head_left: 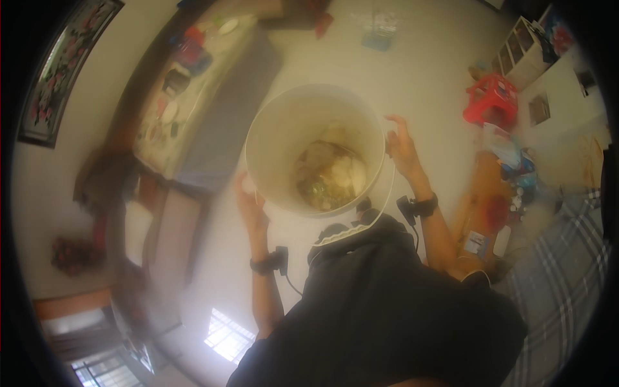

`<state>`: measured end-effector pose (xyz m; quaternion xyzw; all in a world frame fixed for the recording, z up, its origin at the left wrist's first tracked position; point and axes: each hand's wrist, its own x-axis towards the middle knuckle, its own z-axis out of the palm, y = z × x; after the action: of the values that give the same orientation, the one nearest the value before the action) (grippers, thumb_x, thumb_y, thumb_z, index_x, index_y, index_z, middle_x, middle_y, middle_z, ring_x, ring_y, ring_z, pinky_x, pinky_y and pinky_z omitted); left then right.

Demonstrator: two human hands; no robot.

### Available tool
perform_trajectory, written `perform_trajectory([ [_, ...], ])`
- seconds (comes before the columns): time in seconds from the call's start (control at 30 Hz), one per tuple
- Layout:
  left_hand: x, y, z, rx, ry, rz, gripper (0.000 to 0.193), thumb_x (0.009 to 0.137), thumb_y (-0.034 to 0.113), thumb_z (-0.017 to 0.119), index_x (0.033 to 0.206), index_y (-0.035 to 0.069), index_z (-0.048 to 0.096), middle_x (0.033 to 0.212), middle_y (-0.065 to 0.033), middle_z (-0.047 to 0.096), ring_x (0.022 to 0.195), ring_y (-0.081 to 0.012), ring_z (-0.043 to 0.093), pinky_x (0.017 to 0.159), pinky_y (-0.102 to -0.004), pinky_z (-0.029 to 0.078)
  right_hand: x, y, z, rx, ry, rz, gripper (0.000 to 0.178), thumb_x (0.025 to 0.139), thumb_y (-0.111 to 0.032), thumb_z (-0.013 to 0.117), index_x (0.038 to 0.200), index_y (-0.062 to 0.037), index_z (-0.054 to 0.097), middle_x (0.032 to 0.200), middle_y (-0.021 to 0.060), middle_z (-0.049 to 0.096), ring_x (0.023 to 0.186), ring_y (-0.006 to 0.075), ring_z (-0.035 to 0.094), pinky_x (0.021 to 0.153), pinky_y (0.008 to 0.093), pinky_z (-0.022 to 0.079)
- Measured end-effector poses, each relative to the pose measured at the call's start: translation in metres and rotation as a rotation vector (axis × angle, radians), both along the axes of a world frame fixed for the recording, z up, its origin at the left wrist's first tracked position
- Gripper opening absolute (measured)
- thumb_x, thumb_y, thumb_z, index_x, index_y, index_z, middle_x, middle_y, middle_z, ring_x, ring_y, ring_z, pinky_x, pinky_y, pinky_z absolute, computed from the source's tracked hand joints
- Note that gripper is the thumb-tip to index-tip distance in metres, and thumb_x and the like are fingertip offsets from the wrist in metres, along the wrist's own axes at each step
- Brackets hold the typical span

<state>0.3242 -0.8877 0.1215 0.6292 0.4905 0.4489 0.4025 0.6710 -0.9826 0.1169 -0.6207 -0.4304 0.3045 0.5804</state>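
A pale, deep bucket [271, 145] is in front of my body, mouth facing up. Inside at its bottom lie brownish, greenish and whitish bits, too blurred to name. My left hand [250, 201] grips the left side near the rim, its fingers partly hidden and smeared. Against the right side, close to the handle's end, is my right hand [402, 149], index finger stretched along the rim and the other fingers curled. The thin bucket handle [351, 233] hangs toward me, its ribbed grip against my dark clothing. Whether the bucket's base touches the floor is hidden.
A long table [222, 122] with assorted items stands at left, a wooden seat [174, 226] nearer. At right are a red plastic stool [493, 102], a white cabinet [561, 97], a low wooden bench [476, 193] with things on it, and a plaid cloth [558, 284].
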Motion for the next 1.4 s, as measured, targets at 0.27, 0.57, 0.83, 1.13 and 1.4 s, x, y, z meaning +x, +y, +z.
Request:
perform_trajectory([
  [0.27, 0.152, 0.029, -0.026, 0.192, 0.426, -0.078, 0.067, 0.095, 0.058, 0.032, 0.126, 0.000, 0.044, 0.086, -0.0100, 0.059, 0.076, -0.0140, 0.055, 0.070, -0.0257, 0.043, 0.149, -0.005, 0.002, -0.094, -0.136, -0.066, 0.054, 0.093, -0.048, 0.049, 0.128, -0.0091, 0.036, 0.054, 0.0030, 0.043, 0.052, 0.0130, 0.041, 0.054, 0.0263, 0.036],
  [0.57, 0.241, 0.159, 0.018, 0.065, 0.177, -0.233, 0.055, 0.100, 0.045, 0.030, 0.119, -0.004, 0.047, 0.107, -0.0169, 0.057, 0.099, -0.0235, 0.056, 0.088, -0.0318, 0.042, 0.186, 0.060, 0.017, 0.132, -0.089, -0.333, 0.060, 0.092, -0.051, 0.050, 0.130, -0.0079, 0.033, 0.057, -0.0013, 0.046, 0.054, 0.0080, 0.042, 0.051, 0.0232, 0.034],
  [0.83, 0.396, 0.248, 0.024, 0.223, -0.014, -0.338, 0.042, 0.100, 0.030, 0.034, 0.125, -0.004, 0.039, 0.110, -0.0159, 0.057, 0.099, -0.0208, 0.057, 0.087, -0.0310, 0.045, 0.311, 0.101, 0.057, 0.225, -0.294, -0.536, 0.051, 0.094, -0.043, 0.047, 0.127, -0.0067, 0.035, 0.067, -0.0001, 0.050, 0.056, 0.0070, 0.045, 0.051, 0.0217, 0.035],
  [1.13, 0.539, 0.328, 0.075, 0.262, -0.063, -0.559, 0.054, 0.097, 0.045, 0.035, 0.124, -0.001, 0.041, 0.091, -0.0071, 0.056, 0.069, -0.0112, 0.050, 0.062, -0.0239, 0.042, 0.414, 0.135, 0.069, 0.165, -0.415, -0.767, 0.034, 0.097, -0.029, 0.043, 0.124, -0.0084, 0.042, 0.074, -0.0032, 0.045, 0.055, 0.0038, 0.040, 0.048, 0.0191, 0.032],
  [1.4, 0.665, 0.384, 0.017, -0.085, 0.058, -0.565, 0.042, 0.099, 0.038, 0.036, 0.123, 0.003, 0.043, 0.088, -0.0053, 0.055, 0.065, -0.0077, 0.049, 0.055, -0.0204, 0.039, 0.527, 0.198, 0.021, 0.040, -0.188, -0.661, 0.032, 0.096, -0.019, 0.044, 0.127, -0.0125, 0.039, 0.072, -0.0038, 0.044, 0.053, 0.0031, 0.038, 0.044, 0.0189, 0.030],
])
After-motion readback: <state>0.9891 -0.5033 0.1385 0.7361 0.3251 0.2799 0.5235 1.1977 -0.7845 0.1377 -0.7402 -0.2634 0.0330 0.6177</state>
